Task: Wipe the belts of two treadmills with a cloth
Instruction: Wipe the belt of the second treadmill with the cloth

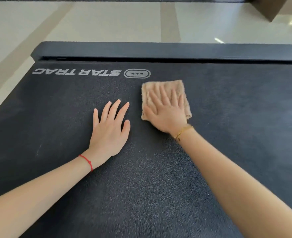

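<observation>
Flat and spread, the right hand (167, 110) is pressed on a folded tan cloth (165, 88), nothing being gripped; its fingers are blurred. Beside it, the left hand (110, 127) is laid open-palmed on the treadmill belt (141, 186), touching no cloth. Both forearms are cut off by the frame edges.

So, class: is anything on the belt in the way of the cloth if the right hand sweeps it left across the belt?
Yes. The left hand lies flat on the belt just left of the cloth, which the right hand presses down with straight fingers. A leftward sweep would likely meet it. Rightward, the belt shows nothing.
</observation>
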Motion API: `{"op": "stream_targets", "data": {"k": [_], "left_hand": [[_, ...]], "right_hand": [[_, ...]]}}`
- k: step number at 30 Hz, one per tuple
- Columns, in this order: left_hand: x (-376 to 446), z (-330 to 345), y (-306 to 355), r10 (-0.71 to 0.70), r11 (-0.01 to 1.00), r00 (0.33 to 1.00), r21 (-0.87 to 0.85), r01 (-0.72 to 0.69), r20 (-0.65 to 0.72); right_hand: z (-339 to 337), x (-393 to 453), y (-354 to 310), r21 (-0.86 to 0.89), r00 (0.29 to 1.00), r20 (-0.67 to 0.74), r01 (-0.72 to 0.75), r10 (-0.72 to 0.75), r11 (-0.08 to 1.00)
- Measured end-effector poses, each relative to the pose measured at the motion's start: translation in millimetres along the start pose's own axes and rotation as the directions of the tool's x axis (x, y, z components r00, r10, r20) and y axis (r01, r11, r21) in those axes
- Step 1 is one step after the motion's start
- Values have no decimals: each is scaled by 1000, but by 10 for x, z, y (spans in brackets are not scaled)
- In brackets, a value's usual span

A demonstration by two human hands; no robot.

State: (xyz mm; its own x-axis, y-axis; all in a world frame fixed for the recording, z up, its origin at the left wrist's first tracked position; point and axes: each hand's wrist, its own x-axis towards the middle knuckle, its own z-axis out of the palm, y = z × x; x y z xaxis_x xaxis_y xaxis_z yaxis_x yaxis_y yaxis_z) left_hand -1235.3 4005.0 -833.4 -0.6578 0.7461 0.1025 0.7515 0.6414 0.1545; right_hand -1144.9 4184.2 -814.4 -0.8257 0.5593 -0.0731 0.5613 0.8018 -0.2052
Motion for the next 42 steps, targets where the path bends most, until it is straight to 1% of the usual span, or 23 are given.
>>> {"op": "stream_targets", "data": {"k": [1, 2, 3, 5, 7, 9, 11, 15, 18, 20, 24, 26, 28, 30, 32, 33, 35, 36, 38, 40, 42], "left_hand": [[-2, 1, -5, 3, 1000, 1000, -7, -3, -4], [1, 2, -10, 7, 1000, 1000, -14, -7, -9], [0, 2, -14, 8, 1000, 1000, -23, -8, -13], [2, 3, -20, 7, 999, 1000, -41, -7, -18], [7, 8, -11, 7, 999, 1000, -48, -8, -26], [8, 17, 0, 12, 999, 999, -44, -14, -36], [6, 27, 5, 11, 999, 999, -38, -13, -47], [-2, 30, 17, 8, 998, 998, -57, -11, -57], [-19, 15, 15, 13, 998, 998, -60, -17, -62], [-36, 6, 2, 26, 998, 997, -61, -30, -66], [-41, 4, 10, 29, 998, 999, -61, -31, -44], [-44, 2, 30, 27, 998, 999, -51, -28, -36], [-52, 9, 40, 25, 999, 999, -43, -27, -37], [-56, 16, 40, 21, 999, 999, -40, -23, -44], [-51, 22, 32, 19, 999, 999, -47, -21, -45], [-51, 24, 23, 21, 998, 999, -50, -23, -44], [-59, 27, 9, 24, 998, 999, -60, -27, -45], [-62, 26, 5, 25, 998, 999, -64, -28, -47], [-66, 20, 1, 27, 998, 998, -63, -30, -48], [-59, 18, 8, 23, 998, 999, -58, -25, -42], [-55, 21, 21, 17, 998, 999, -55, -20, -42]], "right_hand": [[35, -136, 9, -4, 999, -1, 33, -33, 999], [48, -239, 73, -9, 999, -5, 37, -37, 999], [27, -317, 183, -9, 1000, -14, 8, -8, 1000], [-49, -426, 454, 4, 992, -21, -125, 125, 992], [-125, -517, 617, 31, 966, 2, -258, 258, 966], [-126, -623, 539, 49, 954, 20, -301, 300, 952], [-56, -795, 296, 47, 969, 17, -248, 247, 968], [169, -1318, -199, 8, 998, -54, -32, 32, 999], [210, -1513, -208, 10, 999, -43, 17, -17, 1000], [164, -1511, -38, 33, 998, -49, -41, 42, 999], [67, -1481, 270, 37, 957, -35, -285, 287, 958], [49, -1495, 203, 31, 947, -21, -318, 319, 947], [71, -1584, 0, 37, 965, -17, -262, 263, 964], [154, -1772, -272, 28, 990, -44, -130, 131, 991], [226, -1989, -484, 6, 998, -56, -9, 9, 1000], [248, -2071, -528, -5, 998, -56, 24, -24, 1000], [253, -2177, -462, -9, 998, -60, 34, -34, 999], [235, -2212, -370, 1, 997, -70, 12, -12, 1000], [184, -2266, -136, 30, 991, -106, -80, 83, 996], [124, -2267, 73, 43, 973, -90, -211, 214, 977], [96, -2225, 136, 27, 949, -62, -308, 309, 951]]}}
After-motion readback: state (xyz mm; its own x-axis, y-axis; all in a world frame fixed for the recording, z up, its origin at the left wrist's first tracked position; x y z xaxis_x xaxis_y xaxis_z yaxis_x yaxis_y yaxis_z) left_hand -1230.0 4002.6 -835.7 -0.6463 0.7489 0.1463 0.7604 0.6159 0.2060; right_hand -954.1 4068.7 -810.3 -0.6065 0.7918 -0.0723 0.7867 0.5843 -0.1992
